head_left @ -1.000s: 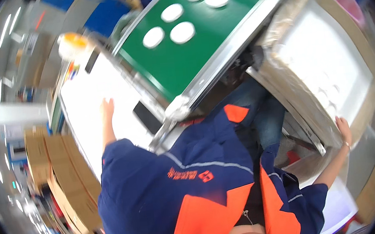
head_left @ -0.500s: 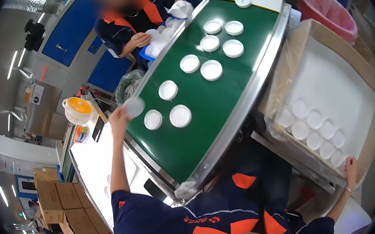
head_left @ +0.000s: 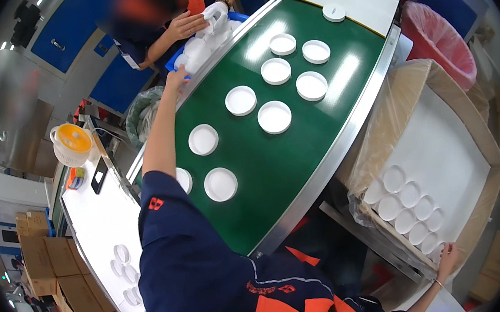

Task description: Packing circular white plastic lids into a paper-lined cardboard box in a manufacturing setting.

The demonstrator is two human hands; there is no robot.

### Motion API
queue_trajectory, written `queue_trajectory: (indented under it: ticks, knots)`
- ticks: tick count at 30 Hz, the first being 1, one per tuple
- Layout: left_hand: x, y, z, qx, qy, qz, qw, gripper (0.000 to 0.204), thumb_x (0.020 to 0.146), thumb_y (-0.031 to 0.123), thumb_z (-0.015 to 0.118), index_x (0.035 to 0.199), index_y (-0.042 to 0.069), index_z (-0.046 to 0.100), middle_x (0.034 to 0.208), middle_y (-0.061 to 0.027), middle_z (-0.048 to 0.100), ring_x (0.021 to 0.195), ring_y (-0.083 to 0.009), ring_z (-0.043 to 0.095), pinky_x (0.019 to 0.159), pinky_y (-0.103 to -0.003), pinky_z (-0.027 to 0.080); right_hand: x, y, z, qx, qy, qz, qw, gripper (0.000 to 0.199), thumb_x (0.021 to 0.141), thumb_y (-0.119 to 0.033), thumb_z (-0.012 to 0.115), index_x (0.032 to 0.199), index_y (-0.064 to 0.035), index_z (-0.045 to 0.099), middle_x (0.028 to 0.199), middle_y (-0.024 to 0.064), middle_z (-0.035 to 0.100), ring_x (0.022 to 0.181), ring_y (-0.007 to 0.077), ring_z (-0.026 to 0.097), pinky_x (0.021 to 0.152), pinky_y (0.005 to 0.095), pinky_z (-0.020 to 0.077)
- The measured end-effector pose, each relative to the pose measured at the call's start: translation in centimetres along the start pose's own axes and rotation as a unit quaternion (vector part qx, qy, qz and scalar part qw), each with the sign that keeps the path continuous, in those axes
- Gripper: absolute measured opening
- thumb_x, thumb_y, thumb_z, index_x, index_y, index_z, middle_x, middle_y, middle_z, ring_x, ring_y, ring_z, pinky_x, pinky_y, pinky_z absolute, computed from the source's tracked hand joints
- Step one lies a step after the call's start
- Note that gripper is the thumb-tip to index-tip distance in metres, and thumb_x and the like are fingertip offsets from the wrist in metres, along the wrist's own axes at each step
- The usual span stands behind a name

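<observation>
My left hand point(head_left: 177, 79) is stretched across to a blue bin point(head_left: 171, 59) heaped with white pieces. At its closed fingertips is a white round lid point(head_left: 181, 63), partly hidden against the heap. Far to the right, my right hand point(head_left: 448, 257) is down at the near corner of a lined cardboard box point(head_left: 358, 166). Its fingers are bent around the edge of a white lid, mostly hidden, at the end of rows of similar lids point(head_left: 418, 233). Several shallow white round lids point(head_left: 274, 117) lie scattered over the green conveyor belt point(head_left: 260, 197) between my hands.
A co-worker's hands point(head_left: 187, 25) hold a white piece over the blue bin. Behind the box stands a pink-lined bin point(head_left: 442, 44). The belt's metal rail point(head_left: 309, 198) runs beside the box. On the left are a lit white table point(head_left: 94, 212), a yellow-and-white basket point(head_left: 73, 144) and stacked cartons point(head_left: 60, 261).
My left hand has gone forward from beside the belt to the blue bin, carrying a white lid. The belt lids have shifted nearer in view. My right hand stays at the box corner.
</observation>
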State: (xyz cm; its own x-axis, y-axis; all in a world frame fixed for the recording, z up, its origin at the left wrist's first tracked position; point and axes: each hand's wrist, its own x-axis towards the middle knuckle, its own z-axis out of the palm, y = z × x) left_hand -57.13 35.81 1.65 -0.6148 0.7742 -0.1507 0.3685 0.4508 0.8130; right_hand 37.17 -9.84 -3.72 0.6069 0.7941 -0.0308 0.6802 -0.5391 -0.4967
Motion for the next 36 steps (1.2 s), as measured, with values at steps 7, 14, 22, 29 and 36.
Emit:
queue_trajectory:
  ticks: [7,14,22,29,36]
  knots:
    - [-24.8,-0.3,-6.3,0.298,0.090,0.334,0.890,0.058,0.086,0.037,0.059,0.134,0.010,0.040,0.121,-0.0195,0.050,0.114,-0.0387,0.045,0.092,-0.050,0.038,-0.5,-2.5,-1.0,-0.010,0.010,-0.030,0.999,0.020,0.092,-0.022,0.053,0.091,-0.0018,0.057,0.072,0.0043,0.056,0.062,0.0106,0.052,0.054,0.0251,0.0425]
    - [-36.0,-6.2,-6.8,0.301,-0.011,0.325,0.896,0.070,0.080,0.022,0.064,0.140,0.008,0.030,0.142,-0.0235,0.027,0.127,-0.0473,0.028,0.105,-0.051,0.027,-0.4,-0.9,-0.3,0.029,-0.028,-0.018,0.999,0.021,0.092,-0.021,0.053,0.092,0.0002,0.056,0.077,0.0053,0.058,0.065,0.0125,0.056,0.059,0.0268,0.0472]
    - [-32.0,-6.3,-5.7,0.292,-0.112,0.383,0.869,0.054,0.086,0.022,0.060,0.133,0.001,0.043,0.132,-0.0190,0.048,0.122,-0.0355,0.043,0.104,-0.040,0.031,0.1,-1.9,0.5,-0.041,-0.031,-0.101,0.994,0.027,0.087,-0.026,0.052,0.092,0.0001,0.058,0.088,0.0203,0.062,0.083,0.0361,0.059,0.074,0.0417,0.0457]
    - [-33.9,-6.7,-4.7,0.327,-0.044,0.415,0.848,0.047,0.083,0.020,0.066,0.125,0.006,0.053,0.106,-0.0153,0.059,0.096,-0.0288,0.054,0.082,-0.037,0.042,0.0,-2.9,0.2,-0.035,-0.100,-0.044,0.993,0.027,0.086,-0.022,0.049,0.101,-0.0027,0.061,0.098,0.0202,0.064,0.094,0.0356,0.060,0.083,0.0414,0.0462]
    - [-32.0,-8.3,-6.1,0.225,-0.071,0.415,0.879,0.043,0.074,0.010,0.072,0.116,0.007,0.061,0.091,-0.0119,0.062,0.083,-0.0258,0.056,0.075,-0.036,0.043,-0.4,-3.7,0.3,0.040,-0.142,-0.042,0.988,0.034,0.085,-0.024,0.052,0.108,0.0002,0.057,0.093,0.0192,0.065,0.074,0.0272,0.064,0.073,0.0375,0.0491]
